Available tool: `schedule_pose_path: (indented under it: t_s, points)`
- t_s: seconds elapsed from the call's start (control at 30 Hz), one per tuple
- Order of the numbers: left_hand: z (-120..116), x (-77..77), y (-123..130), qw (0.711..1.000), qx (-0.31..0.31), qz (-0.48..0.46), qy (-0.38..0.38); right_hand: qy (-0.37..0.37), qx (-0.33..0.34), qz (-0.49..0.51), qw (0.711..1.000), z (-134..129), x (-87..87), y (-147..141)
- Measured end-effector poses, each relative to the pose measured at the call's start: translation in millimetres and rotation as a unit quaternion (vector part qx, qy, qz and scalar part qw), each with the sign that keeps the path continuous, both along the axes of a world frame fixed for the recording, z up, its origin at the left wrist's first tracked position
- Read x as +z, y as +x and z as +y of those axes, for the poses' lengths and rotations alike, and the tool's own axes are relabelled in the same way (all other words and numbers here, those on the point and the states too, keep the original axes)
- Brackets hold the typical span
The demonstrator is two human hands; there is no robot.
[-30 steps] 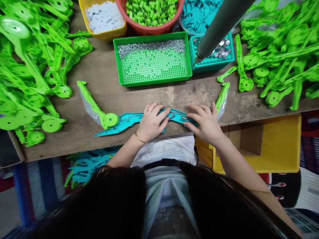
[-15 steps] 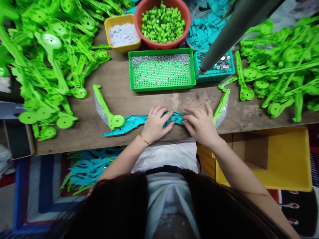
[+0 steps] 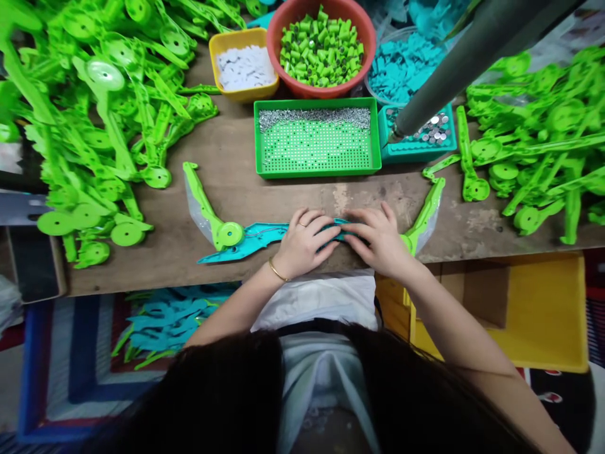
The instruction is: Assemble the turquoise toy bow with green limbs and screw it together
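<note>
A long blue plastic shell (image 3: 259, 238), shaped like the body of a toy bow, lies along the table's front edge. Thin wire runs inside its left part. Joined at its left end is a green limb (image 3: 204, 205) with a round disc and a clear film-like piece; a similar green limb (image 3: 429, 213) juts up at the right end. My left hand (image 3: 306, 243) grips the middle of the shell, fingers bent over it. From the other side my right hand (image 3: 378, 243) holds it too, fingertips almost meeting the left ones. Whatever small part sits under the fingertips is hidden.
Piles of green limbs (image 3: 101, 126) (image 3: 558, 139) flank the table. Behind the shell stand a green tray (image 3: 317, 173) of screws, a teal box (image 3: 418, 151) of metal discs, a red bowl (image 3: 274, 53) and a yellow tub (image 3: 215, 69). A grey pole (image 3: 454, 69) slants down at right.
My hands have drawn closer together over the middle of the shell, covering more of it. The whole view has shifted slightly, so the table things appear a little farther right.
</note>
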State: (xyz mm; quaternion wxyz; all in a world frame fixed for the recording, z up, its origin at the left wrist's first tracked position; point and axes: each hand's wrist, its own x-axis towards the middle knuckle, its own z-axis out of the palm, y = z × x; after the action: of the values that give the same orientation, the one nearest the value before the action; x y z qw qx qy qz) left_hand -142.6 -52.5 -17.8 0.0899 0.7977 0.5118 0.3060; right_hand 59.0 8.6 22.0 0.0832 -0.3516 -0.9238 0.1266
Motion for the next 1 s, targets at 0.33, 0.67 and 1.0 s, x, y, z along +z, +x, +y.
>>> schedule_pose_path:
  t_s: [0.33, 0.67, 1.0]
  points:
    - [-0.8, 2.6, 1.2, 0.999, -0.011, 0.048, -0.005, 0.084, -0.016, -0.008, 0.996, -3.9, -0.6, 1.6]
    - [-2.4, 1.1, 2.0, 0.998, -0.002, 0.061, -0.006, 0.048, -0.034, 0.006, 0.998, 2.1, -2.3, -4.9]
    - [0.3, 0.8, 4.0, 0.997, -0.001, 0.074, -0.016, 0.057, -0.056, -0.07, 0.994, 2.0, 3.8, -15.0]
